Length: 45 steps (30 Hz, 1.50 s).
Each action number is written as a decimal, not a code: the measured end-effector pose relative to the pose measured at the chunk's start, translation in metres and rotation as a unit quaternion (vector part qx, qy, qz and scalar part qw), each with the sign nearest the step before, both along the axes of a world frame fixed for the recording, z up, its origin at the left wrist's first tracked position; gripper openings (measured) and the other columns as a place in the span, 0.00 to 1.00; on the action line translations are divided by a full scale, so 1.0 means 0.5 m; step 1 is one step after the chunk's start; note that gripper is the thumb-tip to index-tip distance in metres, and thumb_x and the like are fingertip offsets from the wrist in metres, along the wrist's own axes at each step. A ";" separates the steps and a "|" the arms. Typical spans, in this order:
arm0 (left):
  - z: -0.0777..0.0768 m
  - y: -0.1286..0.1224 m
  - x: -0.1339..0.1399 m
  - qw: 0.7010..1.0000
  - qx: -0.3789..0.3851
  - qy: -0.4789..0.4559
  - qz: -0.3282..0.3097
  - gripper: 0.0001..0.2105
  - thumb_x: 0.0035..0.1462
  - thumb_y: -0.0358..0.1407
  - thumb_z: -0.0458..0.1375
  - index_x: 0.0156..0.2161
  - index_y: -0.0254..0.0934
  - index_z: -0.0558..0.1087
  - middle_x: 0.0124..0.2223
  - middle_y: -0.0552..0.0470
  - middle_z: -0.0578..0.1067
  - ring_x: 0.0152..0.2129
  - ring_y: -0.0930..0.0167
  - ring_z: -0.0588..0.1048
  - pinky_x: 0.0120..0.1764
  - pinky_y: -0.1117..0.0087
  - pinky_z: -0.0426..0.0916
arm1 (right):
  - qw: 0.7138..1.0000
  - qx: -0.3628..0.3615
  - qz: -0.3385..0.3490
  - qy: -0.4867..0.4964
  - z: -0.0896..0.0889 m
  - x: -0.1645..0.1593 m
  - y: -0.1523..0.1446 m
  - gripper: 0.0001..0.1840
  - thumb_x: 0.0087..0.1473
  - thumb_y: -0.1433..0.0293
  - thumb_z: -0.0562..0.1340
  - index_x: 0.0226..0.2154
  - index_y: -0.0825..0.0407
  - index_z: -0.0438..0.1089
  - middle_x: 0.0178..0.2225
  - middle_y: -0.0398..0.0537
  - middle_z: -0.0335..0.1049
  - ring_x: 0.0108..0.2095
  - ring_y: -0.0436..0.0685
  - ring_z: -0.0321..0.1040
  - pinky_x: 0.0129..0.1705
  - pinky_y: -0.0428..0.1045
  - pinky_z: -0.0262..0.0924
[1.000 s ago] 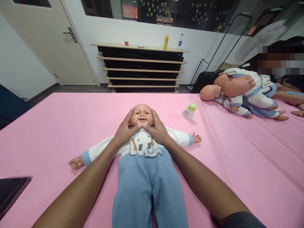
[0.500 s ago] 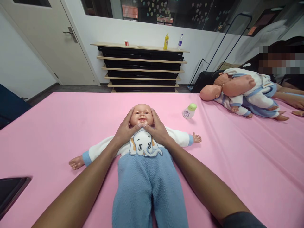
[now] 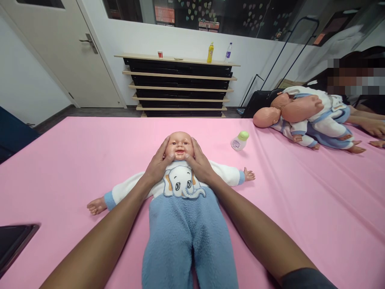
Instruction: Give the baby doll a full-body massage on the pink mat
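The bottom edge cuts off the doll (image 3: 188, 216) at the legs, so I can't see its feet. From here, the left hand (image 3: 157, 164) and right hand (image 3: 202, 163) hide the 2 sides of its head. I can't read the bottle's (image 3: 238, 143) tiny print. A black object (image 3: 16, 245) is cropped at left, and blocks mask a co-worker's (image 3: 374, 126) face.

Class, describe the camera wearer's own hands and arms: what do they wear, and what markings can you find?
The left hand and right hand are ungloved, with no rings, watches or bracelets visible. Both forearms are uncovered. A plain dark sleeve shows on the right arm; no left sleeve is in view.
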State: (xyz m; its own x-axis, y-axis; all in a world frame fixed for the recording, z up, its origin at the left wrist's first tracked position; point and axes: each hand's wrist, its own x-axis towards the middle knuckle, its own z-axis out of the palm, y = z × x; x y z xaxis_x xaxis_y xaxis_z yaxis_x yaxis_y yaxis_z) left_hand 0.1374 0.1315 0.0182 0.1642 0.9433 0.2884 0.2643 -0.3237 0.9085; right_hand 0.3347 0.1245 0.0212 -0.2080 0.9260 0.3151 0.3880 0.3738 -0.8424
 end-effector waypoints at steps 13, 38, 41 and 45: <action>0.000 0.004 -0.002 1.000 0.010 0.014 -0.015 0.37 0.58 0.46 0.57 0.69 0.46 0.47 0.71 0.52 0.50 0.67 0.60 0.51 0.67 0.55 0.46 | 1.000 -0.003 0.006 -0.019 -0.008 0.001 0.007 0.42 0.62 0.50 0.51 0.69 0.47 0.33 0.71 0.43 0.31 0.70 0.56 0.28 0.71 0.58 0.28; 0.003 0.003 -0.004 1.000 0.015 0.013 -0.008 0.32 0.61 0.44 0.52 0.68 0.46 0.50 0.70 0.53 0.52 0.67 0.61 0.51 0.67 0.56 0.47 | 1.000 0.004 -0.006 -0.012 -0.007 0.001 0.005 0.38 0.63 0.50 0.48 0.69 0.47 0.38 0.70 0.45 0.34 0.70 0.55 0.31 0.71 0.58 0.30; 0.003 0.001 0.000 1.000 0.007 0.009 -0.021 0.40 0.55 0.45 0.60 0.69 0.47 0.46 0.70 0.50 0.53 0.63 0.58 0.59 0.61 0.55 0.59 | 1.000 0.010 -0.002 -0.015 0.000 0.000 0.002 0.48 0.56 0.48 0.59 0.69 0.46 0.37 0.70 0.46 0.35 0.70 0.60 0.32 0.70 0.61 0.35; 0.006 0.001 0.002 1.000 0.006 0.016 -0.010 0.39 0.55 0.44 0.60 0.68 0.48 0.47 0.70 0.51 0.53 0.65 0.59 0.56 0.63 0.55 0.57 | 1.000 0.007 -0.006 -0.015 0.006 -0.001 -0.001 0.49 0.55 0.49 0.60 0.69 0.46 0.38 0.70 0.46 0.36 0.70 0.61 0.33 0.70 0.61 0.35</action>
